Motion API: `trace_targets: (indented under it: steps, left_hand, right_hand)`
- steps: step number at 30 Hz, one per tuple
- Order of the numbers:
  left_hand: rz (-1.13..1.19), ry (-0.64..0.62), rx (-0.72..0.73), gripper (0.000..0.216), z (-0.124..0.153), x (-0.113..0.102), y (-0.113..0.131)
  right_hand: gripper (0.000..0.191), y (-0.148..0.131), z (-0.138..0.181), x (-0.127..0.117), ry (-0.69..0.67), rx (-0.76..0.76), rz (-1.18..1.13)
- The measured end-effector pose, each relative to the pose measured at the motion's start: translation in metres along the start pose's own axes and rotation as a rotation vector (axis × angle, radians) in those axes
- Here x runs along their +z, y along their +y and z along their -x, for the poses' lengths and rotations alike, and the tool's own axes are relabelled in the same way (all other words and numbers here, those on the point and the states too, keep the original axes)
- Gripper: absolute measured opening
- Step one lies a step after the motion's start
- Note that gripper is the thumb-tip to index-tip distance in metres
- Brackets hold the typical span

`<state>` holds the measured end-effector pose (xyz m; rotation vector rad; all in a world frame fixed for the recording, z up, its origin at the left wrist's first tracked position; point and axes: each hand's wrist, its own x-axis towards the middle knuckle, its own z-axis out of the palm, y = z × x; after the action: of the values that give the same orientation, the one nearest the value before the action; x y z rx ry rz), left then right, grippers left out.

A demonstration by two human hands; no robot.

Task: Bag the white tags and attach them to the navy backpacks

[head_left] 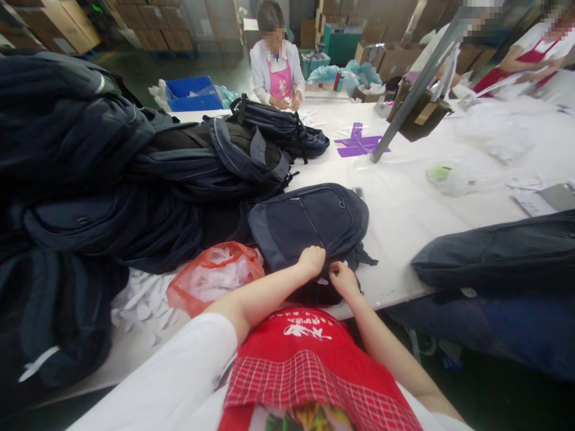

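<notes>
A dark navy backpack (309,224) lies flat on the white table (404,209), its near end at the table's front edge. My left hand (311,261) is closed on that near end. My right hand (342,278) pinches the same end beside it, with a small white piece showing between the two hands. Both hands touch the bag.
A tall heap of dark backpacks (103,173) fills the left. A red plastic bag (213,276) of white tags lies beside my left arm. Another dark bag (503,254) rests at the right. A slanted metal pole (417,84) stands mid-table. Two people work at the far side.
</notes>
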<state>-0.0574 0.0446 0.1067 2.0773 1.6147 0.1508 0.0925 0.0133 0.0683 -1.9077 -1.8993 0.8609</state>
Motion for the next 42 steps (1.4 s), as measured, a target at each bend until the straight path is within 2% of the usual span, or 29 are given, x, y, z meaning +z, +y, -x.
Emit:
trace_targets:
  steps: [2, 7, 11, 15, 19, 22, 25, 29, 32, 34, 37, 40, 42]
  left_hand:
    - [0.028, -0.021, -0.032, 0.02, -0.009, -0.001, -0.006]
    - [0.172, -0.031, -0.074, 0.016, -0.018, -0.012, -0.025]
    - [0.284, 0.005, -0.054, 0.015, -0.016, -0.021, -0.03]
    - [0.374, 0.059, -0.037, 0.015, -0.015, -0.029, -0.029]
    - [0.443, 0.101, -0.012, 0.013, -0.014, -0.037, -0.031]
    - [0.487, 0.12, 0.031, 0.012, -0.011, -0.047, -0.036]
    - [0.524, 0.124, 0.081, 0.013, -0.003, -0.058, -0.044]
    - [0.547, 0.094, 0.14, 0.014, 0.015, -0.069, -0.065]
    - [0.532, 0.075, 0.148, 0.016, 0.028, -0.075, -0.082]
    - [0.497, 0.08, 0.137, 0.016, 0.034, -0.08, -0.086]
    - [0.422, 0.155, 0.104, 0.024, 0.041, -0.086, -0.072]
    - [0.283, 0.341, 0.08, 0.053, 0.043, -0.087, -0.035]
    - [0.18, 0.421, 0.066, 0.059, 0.042, -0.086, -0.008]
  right_hand:
    - [0.02, -0.002, 0.003, 0.003, -0.002, 0.011, 0.038]
    - [0.038, -0.019, 0.007, 0.011, 0.038, 0.059, 0.153]
    - [0.034, -0.034, 0.002, 0.006, 0.071, 0.064, 0.246]
    - [0.031, -0.046, -0.001, -0.003, 0.108, 0.008, 0.351]
    - [0.019, -0.056, 0.001, -0.006, 0.161, -0.093, 0.463]
    - [0.022, -0.062, 0.003, -0.012, 0.208, -0.166, 0.512]
    - [0.024, -0.066, -0.005, -0.035, 0.317, -0.17, 0.534]
    - [0.031, -0.074, -0.042, -0.091, 0.504, -0.087, 0.533]
    - [0.031, -0.082, -0.076, -0.131, 0.558, -0.068, 0.51]
    - [0.029, -0.089, -0.09, -0.147, 0.553, -0.097, 0.489]
    - [0.026, -0.099, -0.092, -0.151, 0.539, -0.172, 0.464]
    - [0.025, -0.111, -0.077, -0.145, 0.584, -0.294, 0.42]
    - [0.024, -0.118, -0.065, -0.143, 0.616, -0.382, 0.379]
